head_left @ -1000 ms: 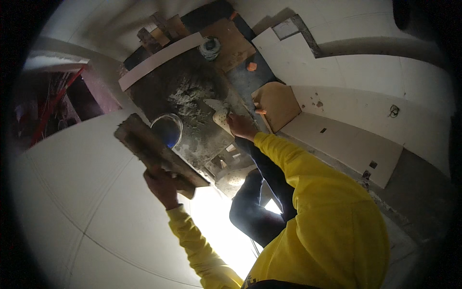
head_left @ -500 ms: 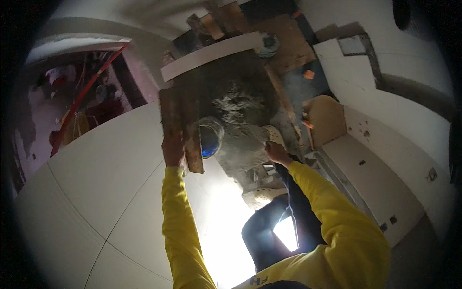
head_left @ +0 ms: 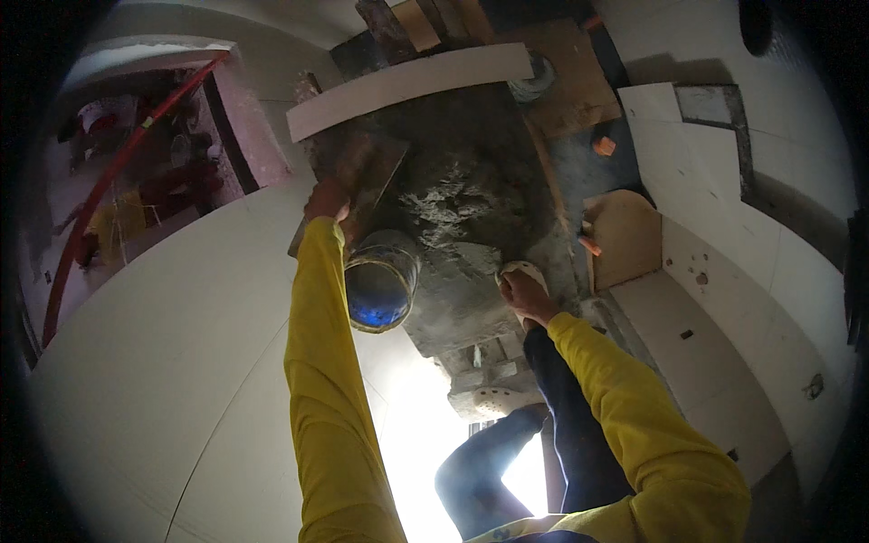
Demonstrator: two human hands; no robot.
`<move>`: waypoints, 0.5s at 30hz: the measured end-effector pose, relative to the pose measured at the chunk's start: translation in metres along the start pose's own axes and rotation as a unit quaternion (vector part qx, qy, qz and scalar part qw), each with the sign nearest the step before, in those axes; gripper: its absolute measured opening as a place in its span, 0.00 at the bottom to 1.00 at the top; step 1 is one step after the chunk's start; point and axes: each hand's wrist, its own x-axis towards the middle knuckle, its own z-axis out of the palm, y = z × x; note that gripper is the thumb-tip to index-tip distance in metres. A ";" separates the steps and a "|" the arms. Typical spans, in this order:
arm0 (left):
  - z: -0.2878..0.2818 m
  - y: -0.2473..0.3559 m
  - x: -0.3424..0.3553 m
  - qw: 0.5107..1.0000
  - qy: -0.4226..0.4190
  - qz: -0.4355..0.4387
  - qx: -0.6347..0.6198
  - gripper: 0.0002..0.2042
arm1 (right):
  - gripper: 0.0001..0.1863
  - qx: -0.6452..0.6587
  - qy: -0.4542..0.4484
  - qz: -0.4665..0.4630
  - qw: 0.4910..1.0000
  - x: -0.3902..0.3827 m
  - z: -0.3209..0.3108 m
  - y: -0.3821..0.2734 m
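Note:
My left hand (head_left: 330, 201) grips a brown wooden board (head_left: 371, 181) that reaches over the left side of a dark mortar bed (head_left: 534, 217). Right below it stands a bucket (head_left: 376, 285) with blue showing inside. A pile of grey wet mortar (head_left: 453, 199) lies mid-bed. My right hand (head_left: 525, 299) is closed on a trowel, its blade (head_left: 466, 258) flat and pointing left near the pile. A pale perforated shoe (head_left: 525, 270) is partly hidden behind that hand; its pair (head_left: 493, 398) sits lower down.
A pale strip (head_left: 407, 81) spans the bed's top, near wooden offcuts (head_left: 416, 27). Orange blocks (head_left: 605, 146) and a tan board (head_left: 625, 244) are at right. White tiles (head_left: 181, 344) cover the left surface. A red diagonal bar (head_left: 136, 145) crosses an opening at upper left.
My left hand has moved up and forward with the wooden board, from beside the bucket to above it. My right hand has moved slightly down as the view shifted.

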 end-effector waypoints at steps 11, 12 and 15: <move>-0.001 -0.025 0.026 0.995 -0.046 0.030 0.087 0.18 | 0.18 -0.022 0.109 -0.081 0.990 -0.015 -0.021 -0.010; 0.001 -0.025 0.025 0.995 -0.021 0.041 0.087 0.18 | 0.18 -0.018 0.107 -0.069 0.992 -0.016 -0.024 -0.010; 0.003 0.016 -0.001 0.983 0.135 0.113 0.044 0.17 | 0.19 0.067 0.095 -0.020 0.993 -0.029 -0.038 -0.002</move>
